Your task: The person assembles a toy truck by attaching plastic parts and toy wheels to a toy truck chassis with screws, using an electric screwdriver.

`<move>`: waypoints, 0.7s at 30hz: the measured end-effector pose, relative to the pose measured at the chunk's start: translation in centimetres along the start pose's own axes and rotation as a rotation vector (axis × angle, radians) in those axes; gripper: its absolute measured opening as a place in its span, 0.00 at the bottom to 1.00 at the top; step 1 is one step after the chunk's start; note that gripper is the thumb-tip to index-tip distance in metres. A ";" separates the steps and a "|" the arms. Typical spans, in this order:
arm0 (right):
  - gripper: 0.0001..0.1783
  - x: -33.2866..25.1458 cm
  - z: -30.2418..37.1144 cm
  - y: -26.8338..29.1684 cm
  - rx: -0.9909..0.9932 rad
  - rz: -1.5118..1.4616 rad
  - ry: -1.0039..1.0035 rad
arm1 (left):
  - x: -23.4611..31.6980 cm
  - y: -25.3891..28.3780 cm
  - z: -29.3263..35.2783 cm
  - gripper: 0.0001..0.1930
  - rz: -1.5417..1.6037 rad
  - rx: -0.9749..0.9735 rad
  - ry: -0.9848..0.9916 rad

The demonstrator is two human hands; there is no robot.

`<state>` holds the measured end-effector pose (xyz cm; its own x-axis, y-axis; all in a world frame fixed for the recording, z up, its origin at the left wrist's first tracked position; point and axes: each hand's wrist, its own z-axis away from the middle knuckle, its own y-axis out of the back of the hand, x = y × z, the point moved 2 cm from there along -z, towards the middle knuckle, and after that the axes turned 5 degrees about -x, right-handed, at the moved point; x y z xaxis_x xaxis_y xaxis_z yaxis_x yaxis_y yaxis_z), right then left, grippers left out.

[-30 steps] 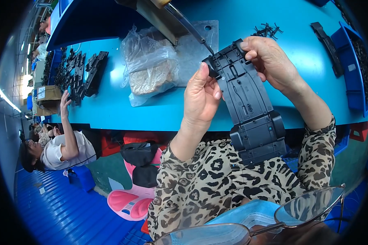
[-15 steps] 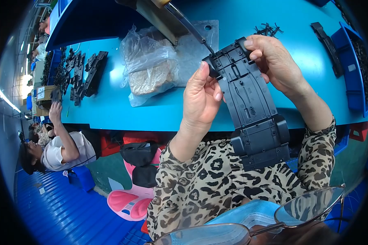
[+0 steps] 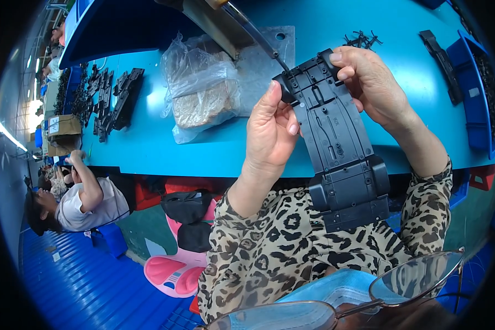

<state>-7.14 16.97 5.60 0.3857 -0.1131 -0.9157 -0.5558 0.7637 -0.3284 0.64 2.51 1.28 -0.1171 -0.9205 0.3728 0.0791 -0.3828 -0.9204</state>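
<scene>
A long black plastic chassis, like that of a toy car [image 3: 338, 135], is held slantwise over the table's near edge and my lap. My left hand [image 3: 268, 129] is closed on its upper left corner, thumb on top. On the upper right corner, my right hand [image 3: 371, 82] pinches the part between thumb and fingers. A slim metal rod with a dark tip [image 3: 254, 34] comes down from above and meets the chassis's top edge, beside the left thumb. Whether the tip sits in a hole, I cannot tell.
Behind my left hand, a clear plastic bag [image 3: 201, 99] lies partly on a grey metal plate [image 3: 269, 41]. Small black parts [image 3: 363, 40] lie beyond my right hand. A blue bin [image 3: 473, 93] stands right. Black assemblies [image 3: 121, 102] lie left, near a seated co-worker [image 3: 96, 201].
My hands and the chassis have hardly shifted, still meeting the rod's tip. At the left, the co-worker's hand has come down, away from the dark part by the cardboard box.
</scene>
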 end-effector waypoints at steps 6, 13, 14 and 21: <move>0.15 -0.1 0.0 -0.2 0.014 -0.016 -0.003 | 0.1 0.1 0.0 0.16 -0.007 0.004 0.010; 0.14 -0.1 0.0 -0.2 0.013 -0.012 0.000 | 0.0 0.1 -0.1 0.17 -0.009 0.045 0.003; 0.14 -0.1 0.0 -0.2 0.013 -0.011 0.001 | 0.0 0.1 -0.1 0.17 -0.009 0.044 0.003; 0.15 -0.1 0.0 -0.3 0.015 -0.002 -0.003 | 0.1 0.0 0.0 0.16 0.013 -0.004 0.011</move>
<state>-7.02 16.72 5.80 0.3891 -0.1125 -0.9143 -0.5438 0.7731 -0.3265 0.64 2.44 1.29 -0.1269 -0.9245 0.3594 0.0767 -0.3704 -0.9257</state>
